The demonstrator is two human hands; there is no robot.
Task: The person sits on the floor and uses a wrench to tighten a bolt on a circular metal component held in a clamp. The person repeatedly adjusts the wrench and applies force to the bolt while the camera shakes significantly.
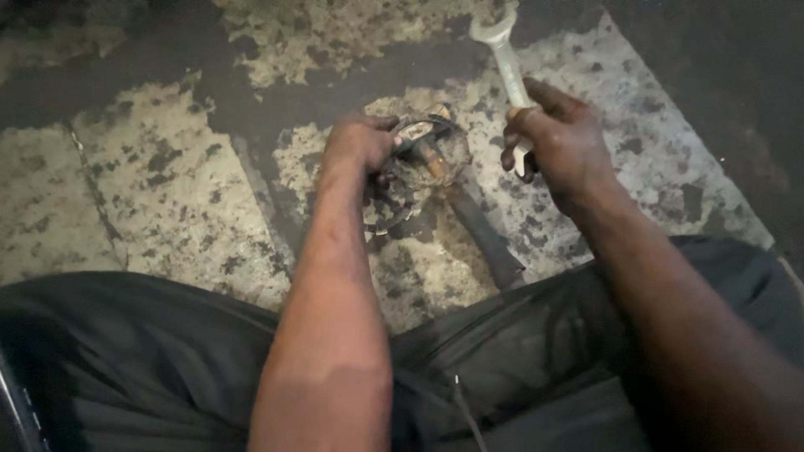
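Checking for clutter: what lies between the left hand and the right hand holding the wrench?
In the head view, a grimy round metal part lies between the left hand and right hand; wrench.

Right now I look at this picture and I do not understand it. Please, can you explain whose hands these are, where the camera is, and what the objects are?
There is no machine here. A person wears the camera on the head, so you look down along their own two bare arms and over their dark trousers.

The right hand is closed around a silver open-ended wrench; its forked end points away from the person.

The left hand grips a round, greasy metal part. The picture is too dark and blurred to tell exactly what kind of part it is.

Under that part lies a hammer: its dark handle runs back toward the person's lap.

Everything rests on a rough concrete floor, pale with black oily stains.
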